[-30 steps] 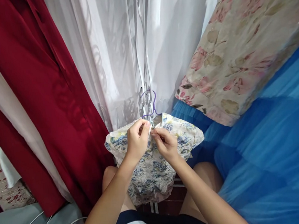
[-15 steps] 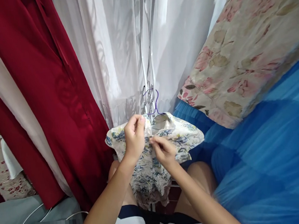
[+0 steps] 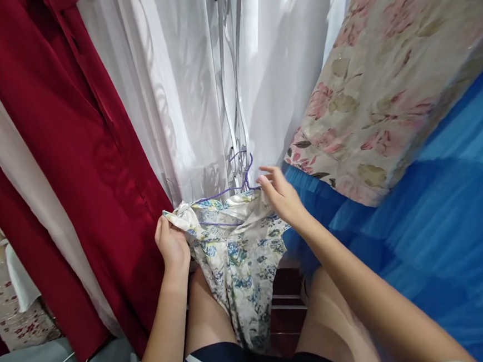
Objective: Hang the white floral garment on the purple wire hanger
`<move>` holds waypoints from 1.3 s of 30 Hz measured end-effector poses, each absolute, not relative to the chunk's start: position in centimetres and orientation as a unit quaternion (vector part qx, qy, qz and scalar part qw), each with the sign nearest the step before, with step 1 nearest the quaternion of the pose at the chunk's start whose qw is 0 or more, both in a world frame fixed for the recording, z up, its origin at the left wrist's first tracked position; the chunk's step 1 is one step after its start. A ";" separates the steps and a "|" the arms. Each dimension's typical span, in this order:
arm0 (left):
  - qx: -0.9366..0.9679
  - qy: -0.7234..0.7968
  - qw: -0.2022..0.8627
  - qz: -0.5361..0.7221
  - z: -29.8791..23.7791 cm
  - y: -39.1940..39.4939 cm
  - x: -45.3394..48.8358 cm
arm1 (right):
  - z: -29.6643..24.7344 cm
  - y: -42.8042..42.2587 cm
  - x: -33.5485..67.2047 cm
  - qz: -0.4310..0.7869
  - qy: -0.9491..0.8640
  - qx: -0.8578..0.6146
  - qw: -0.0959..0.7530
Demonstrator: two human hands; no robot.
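The left hand (image 3: 172, 248) grips one shoulder of the floral dress (image 3: 239, 253); the right hand (image 3: 282, 194) hovers open by the hanger (image 3: 247, 172); a tug may slip the dress off.

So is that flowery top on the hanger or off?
On. The purple hanger runs through the neck of the top, hook poking out above; the left hand grips one shoulder.

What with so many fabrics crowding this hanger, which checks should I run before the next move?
1. Left hand grips floral garment at its shoulder: ok.
2. Right hand holds purple hanger: not ok, fingers spread beside its hook.
3. Hanger wire runs through the neckline: ok.
4. Hook caught on white straps: cannot tell.
5. Garment apart from red curtain: cannot tell.
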State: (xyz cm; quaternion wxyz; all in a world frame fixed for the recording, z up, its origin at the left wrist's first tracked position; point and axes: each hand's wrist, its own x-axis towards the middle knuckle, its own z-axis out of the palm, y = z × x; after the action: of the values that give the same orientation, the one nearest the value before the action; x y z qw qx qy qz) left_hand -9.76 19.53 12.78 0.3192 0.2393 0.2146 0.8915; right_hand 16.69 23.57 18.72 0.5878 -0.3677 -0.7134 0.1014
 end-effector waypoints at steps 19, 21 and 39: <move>0.559 0.408 0.042 0.720 16.0 16.3 -6.6 | 23.5 26.9 20.0 0.249 -0.702 -0.424 0.516; 0.588 0.396 0.038 0.704 16.6 16.4 -6.2 | 24.4 27.4 20.9 0.260 -0.679 -0.457 0.512; 0.427 0.237 0.270 0.830 17.9 18.3 -8.7 | 27.9 27.7 19.0 0.329 -0.676 -0.492 0.438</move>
State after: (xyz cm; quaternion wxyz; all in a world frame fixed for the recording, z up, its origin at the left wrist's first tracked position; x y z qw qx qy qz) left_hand -8.71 18.27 17.94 0.2701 0.4271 0.2365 0.8299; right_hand 19.05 27.71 27.93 0.4375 -0.4925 -0.6765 0.3293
